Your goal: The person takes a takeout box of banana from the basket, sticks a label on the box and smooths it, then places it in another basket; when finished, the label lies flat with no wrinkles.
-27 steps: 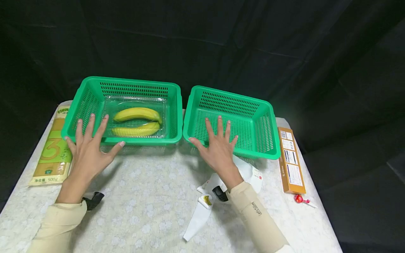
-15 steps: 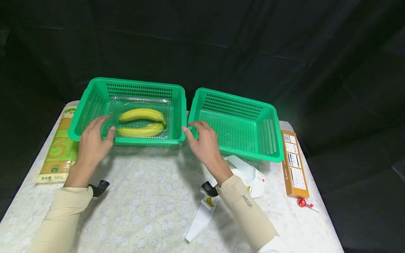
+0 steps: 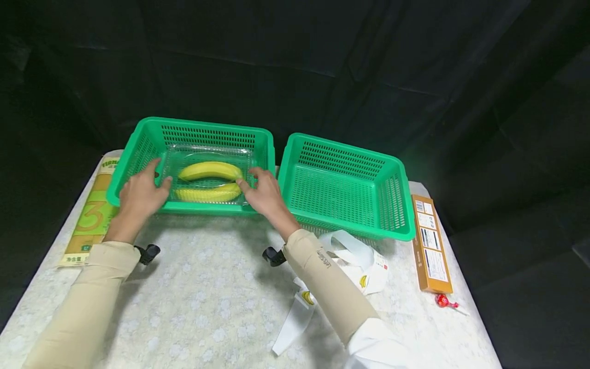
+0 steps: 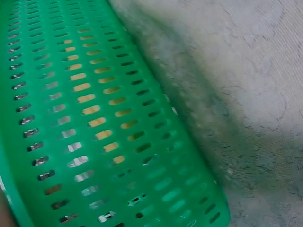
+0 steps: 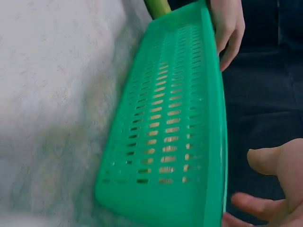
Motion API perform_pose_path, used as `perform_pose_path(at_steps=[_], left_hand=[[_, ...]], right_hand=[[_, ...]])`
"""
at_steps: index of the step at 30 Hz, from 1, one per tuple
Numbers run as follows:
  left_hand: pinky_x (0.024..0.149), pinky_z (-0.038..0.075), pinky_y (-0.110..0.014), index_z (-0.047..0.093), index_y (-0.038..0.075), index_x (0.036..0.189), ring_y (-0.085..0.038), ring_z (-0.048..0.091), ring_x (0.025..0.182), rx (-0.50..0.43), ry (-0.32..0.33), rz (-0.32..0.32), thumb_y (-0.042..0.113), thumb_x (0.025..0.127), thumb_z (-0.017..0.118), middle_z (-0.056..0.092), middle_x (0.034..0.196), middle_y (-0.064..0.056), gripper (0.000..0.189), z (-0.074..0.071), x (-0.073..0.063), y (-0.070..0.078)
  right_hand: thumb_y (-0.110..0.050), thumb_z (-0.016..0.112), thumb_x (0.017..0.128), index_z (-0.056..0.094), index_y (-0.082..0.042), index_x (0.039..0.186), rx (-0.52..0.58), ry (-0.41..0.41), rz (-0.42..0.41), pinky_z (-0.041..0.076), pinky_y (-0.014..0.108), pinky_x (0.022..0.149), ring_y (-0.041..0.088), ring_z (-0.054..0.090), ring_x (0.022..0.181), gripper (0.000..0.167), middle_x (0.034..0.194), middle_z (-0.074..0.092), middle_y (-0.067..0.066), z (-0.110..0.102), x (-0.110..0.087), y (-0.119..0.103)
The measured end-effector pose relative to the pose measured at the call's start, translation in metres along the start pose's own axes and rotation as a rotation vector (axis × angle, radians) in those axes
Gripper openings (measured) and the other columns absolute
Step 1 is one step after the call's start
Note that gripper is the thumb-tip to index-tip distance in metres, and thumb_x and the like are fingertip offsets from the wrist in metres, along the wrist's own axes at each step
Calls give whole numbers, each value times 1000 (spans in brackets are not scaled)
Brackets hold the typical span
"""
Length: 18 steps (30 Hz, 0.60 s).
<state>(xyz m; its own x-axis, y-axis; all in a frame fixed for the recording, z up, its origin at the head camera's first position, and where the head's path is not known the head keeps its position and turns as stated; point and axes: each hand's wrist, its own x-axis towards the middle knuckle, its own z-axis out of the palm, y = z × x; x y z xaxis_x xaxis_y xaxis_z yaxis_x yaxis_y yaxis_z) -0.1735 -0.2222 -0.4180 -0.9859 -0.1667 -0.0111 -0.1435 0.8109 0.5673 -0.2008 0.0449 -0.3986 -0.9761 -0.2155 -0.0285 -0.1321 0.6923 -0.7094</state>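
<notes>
Two yellow bananas (image 3: 209, 171) lie in a clear plastic container (image 3: 207, 150) inside the left green basket (image 3: 207, 207). My left hand (image 3: 144, 196) reaches over the basket's front rim to the container's left end, thumb near its front corner. At the container's right end is my right hand (image 3: 266, 193), its thumb overlapping the lid in the head view. Thumb and fingers of the right hand stand apart in the right wrist view. Through the basket's slots (image 4: 90, 109), yellow shows in the left wrist view. The left fingertips are partly hidden inside the basket.
A second green basket (image 3: 343, 197) stands to the right. White packaging strips (image 3: 350, 256) with banana pictures lie before it. A green-and-tan 500g package (image 3: 92, 215) lies at the left, an orange-brown box (image 3: 430, 246) and a red lollipop (image 3: 443, 301) at the right.
Both hands, first spread wide over the two baskets, have narrowed their fingers. The right hand has moved left from the right basket to the container; the left has reached further into the left basket.
</notes>
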Motion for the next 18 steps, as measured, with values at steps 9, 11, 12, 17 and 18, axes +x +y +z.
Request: perform_pose_path(at_steps=[9, 11, 12, 17, 18], left_hand=[[97, 36, -72, 31, 9, 157, -56, 46, 129, 5, -155, -44, 51, 105, 34, 49, 146, -31, 67, -3, 8, -2], [98, 36, -72, 33, 8, 156, -56, 46, 130, 0, -151, -36, 49, 105, 34, 51, 145, -30, 65, -3, 8, -2], [98, 35, -72, 34, 8, 156, -56, 45, 130, 0, -148, -35, 47, 106, 34, 51, 144, -30, 64, -3, 9, -2], [95, 37, -71, 35, 7, 155, -57, 47, 128, 14, -140, -41, 47, 107, 31, 54, 141, -31, 63, -3, 9, -6], [94, 38, -71, 35, 7, 155, -57, 47, 127, 18, -138, -41, 47, 107, 31, 54, 141, -31, 63, -3, 10, -7]], right_hand=[[-36, 58, 102, 41, -5, 151, 10, -63, 123, 37, 50, 117, 35, 41, 145, 61, 153, 46, 19, 13, 16, -7], [-36, 58, 102, 41, -5, 151, 6, -57, 123, 37, 50, 117, 35, 41, 145, 60, 153, 46, 19, 14, 18, -7], [-36, 58, 102, 42, -5, 151, 6, -57, 122, 38, 50, 117, 35, 41, 144, 60, 153, 46, 19, 15, 18, -7], [-36, 57, 102, 44, -7, 150, 18, -73, 124, 38, 50, 117, 35, 41, 144, 57, 152, 47, 19, 19, 22, -5], [-35, 57, 102, 45, -7, 150, 30, -73, 124, 38, 50, 116, 35, 42, 144, 56, 152, 47, 19, 20, 23, -5]])
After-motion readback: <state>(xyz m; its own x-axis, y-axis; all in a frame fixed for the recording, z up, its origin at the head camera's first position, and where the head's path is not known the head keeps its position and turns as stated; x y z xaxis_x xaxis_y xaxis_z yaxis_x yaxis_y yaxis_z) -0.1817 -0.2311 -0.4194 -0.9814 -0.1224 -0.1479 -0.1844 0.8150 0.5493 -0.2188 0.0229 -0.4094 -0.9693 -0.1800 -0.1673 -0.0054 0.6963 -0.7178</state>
